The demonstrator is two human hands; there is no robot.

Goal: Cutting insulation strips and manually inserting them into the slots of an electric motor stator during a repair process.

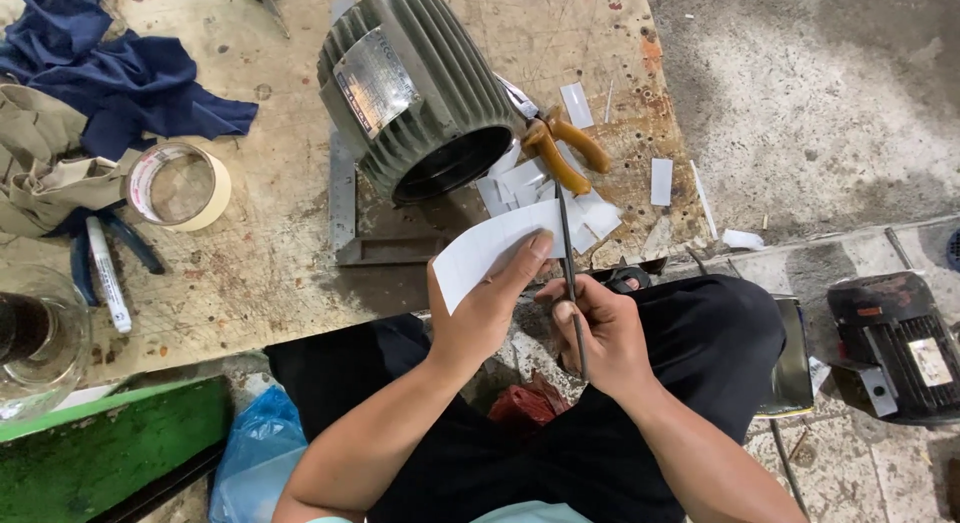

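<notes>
we see the left hand (487,308) pinching a white paper strip (492,248) between thumb and fingers, the strip slanting up and away from the palm. the right hand (600,333) is clenched round a thin dark rod (568,273), which runs upright past its knuckles and lies against the strip's right end, just beside the left thumb. the two hands are almost touching, over the person's lap in dark trousers (700,333).

just beyond the fingertips sits a grey-green finned motor housing (420,88), its open end turned toward the hands, on a worn wooden workbench (270,233). between the housing and the right hand lie cut white paper pieces (520,178) and orange-handled pliers (565,148), close above the rod's tip. more paper pieces are scattered farther off to the right.

well to the left of the left hand we find a roll of tape (180,186), a white marker (105,273), blue-handled pliers (130,243), a blue cloth (110,68), a beige cloth (40,168) and a glass jar (40,338) at the bench edge. below the left forearm is a blue plastic bag (255,458); beneath the hands, something red (530,403). far to the right of the right hand a dark motor part (895,343) rests on the concrete floor (800,103).
</notes>
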